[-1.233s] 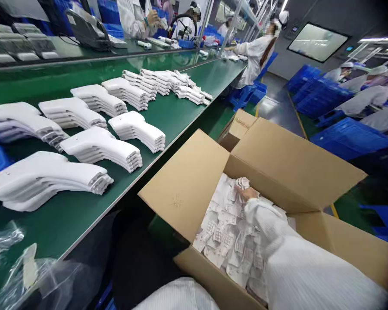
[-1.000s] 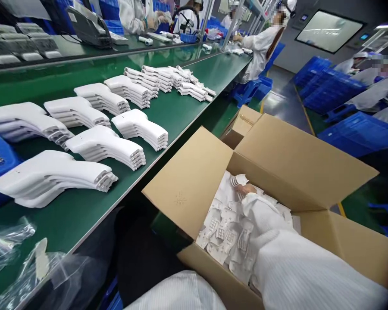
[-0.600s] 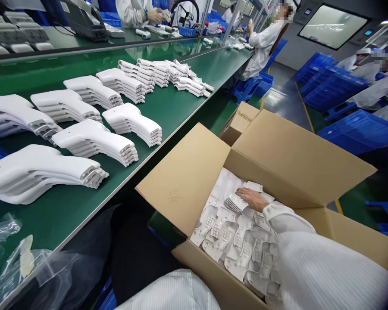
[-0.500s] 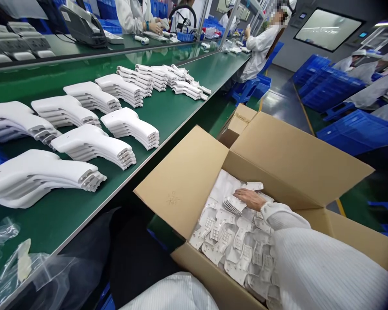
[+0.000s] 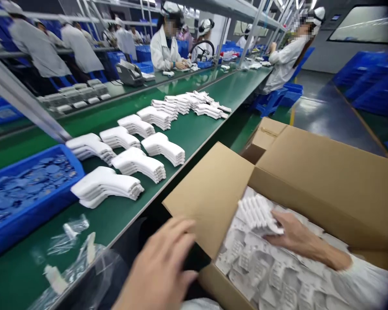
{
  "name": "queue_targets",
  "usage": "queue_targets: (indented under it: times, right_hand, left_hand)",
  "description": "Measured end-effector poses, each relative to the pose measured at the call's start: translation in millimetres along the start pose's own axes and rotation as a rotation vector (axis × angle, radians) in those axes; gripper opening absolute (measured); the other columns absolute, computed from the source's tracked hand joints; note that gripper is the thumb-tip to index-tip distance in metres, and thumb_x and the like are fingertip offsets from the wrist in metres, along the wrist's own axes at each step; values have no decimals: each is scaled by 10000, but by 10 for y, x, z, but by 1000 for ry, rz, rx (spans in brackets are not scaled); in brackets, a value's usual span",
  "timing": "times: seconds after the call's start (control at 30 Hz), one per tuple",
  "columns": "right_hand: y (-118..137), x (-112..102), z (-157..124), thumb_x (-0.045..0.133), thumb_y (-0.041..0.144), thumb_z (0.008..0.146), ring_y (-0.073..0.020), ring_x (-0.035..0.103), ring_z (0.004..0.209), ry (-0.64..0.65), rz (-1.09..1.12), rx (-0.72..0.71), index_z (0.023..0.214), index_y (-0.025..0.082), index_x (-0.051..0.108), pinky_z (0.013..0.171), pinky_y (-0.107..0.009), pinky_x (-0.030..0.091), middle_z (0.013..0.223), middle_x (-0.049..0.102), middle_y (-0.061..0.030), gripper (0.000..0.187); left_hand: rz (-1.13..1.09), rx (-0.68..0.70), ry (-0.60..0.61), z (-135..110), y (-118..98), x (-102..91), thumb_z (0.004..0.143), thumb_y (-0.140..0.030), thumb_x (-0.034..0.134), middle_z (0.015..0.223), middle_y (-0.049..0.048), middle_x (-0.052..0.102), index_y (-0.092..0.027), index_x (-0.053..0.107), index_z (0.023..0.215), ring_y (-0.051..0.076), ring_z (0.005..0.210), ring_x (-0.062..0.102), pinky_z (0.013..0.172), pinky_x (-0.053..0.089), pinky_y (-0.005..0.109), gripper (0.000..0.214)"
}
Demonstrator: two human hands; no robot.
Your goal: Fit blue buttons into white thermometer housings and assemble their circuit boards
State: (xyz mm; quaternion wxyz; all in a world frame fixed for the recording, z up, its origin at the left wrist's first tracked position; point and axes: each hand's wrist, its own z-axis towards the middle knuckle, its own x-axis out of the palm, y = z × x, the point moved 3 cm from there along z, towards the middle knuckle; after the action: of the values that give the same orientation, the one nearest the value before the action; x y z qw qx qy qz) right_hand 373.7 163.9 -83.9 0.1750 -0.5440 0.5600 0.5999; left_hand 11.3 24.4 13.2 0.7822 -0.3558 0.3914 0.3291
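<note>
My right hand (image 5: 294, 234) grips a stack of white plastic shell parts (image 5: 257, 213) by its right end, just above the layer of white parts (image 5: 278, 267) inside the open cardboard box (image 5: 216, 189). Those parts have small square openings and lie close together in rows. Nearer to me, my left hand (image 5: 163, 262) hovers beside the box's left side, blurred, with its fingers apart and nothing in them. On the green table, several stacks of white gun-shaped shells (image 5: 106, 185) stand in rows, away from both hands.
A blue bin (image 5: 35, 189) of blue pieces stands at the table's left. Plastic bags (image 5: 80, 254) lie along the near edge. Behind the open box is another carton (image 5: 265, 133). Co-workers (image 5: 166, 47) sit farther along the bench, one on a blue stool (image 5: 270, 101).
My right hand has lifted a stack of white parts off the layer in the box. My left hand has come into view. The view has swung leftward, showing the blue bin.
</note>
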Motion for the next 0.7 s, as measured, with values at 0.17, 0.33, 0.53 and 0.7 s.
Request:
queue_targets:
  times: [0.17,0.33,0.53,0.7]
  right_hand:
    - [1381,-79,47,765,249,596,-171,642,725,377,127,-420,935,206,649,619,-240,494,869,707,-11,361]
    - [1800,-361,358,760,277,690,-238,700,982,140,32,-669,1263,271,586,832,-326,591,1143,715,-58,599]
    - [1966,-582,699,523,201,924,-299,695,1141,-829,-288,-773,1560,354,325,968,-466,591,1249,710,-75,683]
    - [2214,-851,1186,466,177,938,-240,743,976,-837,-283,-694,1274,258,589,856,-353,592,1088,757,-60,366]
  left_hand:
    - [115,482,123,585,-267,212,1035,-187,446,1392,68,583,-103,540,1345,227,1317,499,1175,387,361,335]
    - [70,302,48,729,-50,41,926,-190,551,1083,103,640,-113,573,1096,225,918,585,829,508,379,188]
    - [-335,-663,-162,1042,193,-58,666,-387,766,884,72,603,-225,468,886,280,782,592,592,455,384,404]
    - [-426,-666,-234,1286,321,-290,736,-370,824,1183,115,615,-200,503,1212,323,1079,611,881,544,483,599]
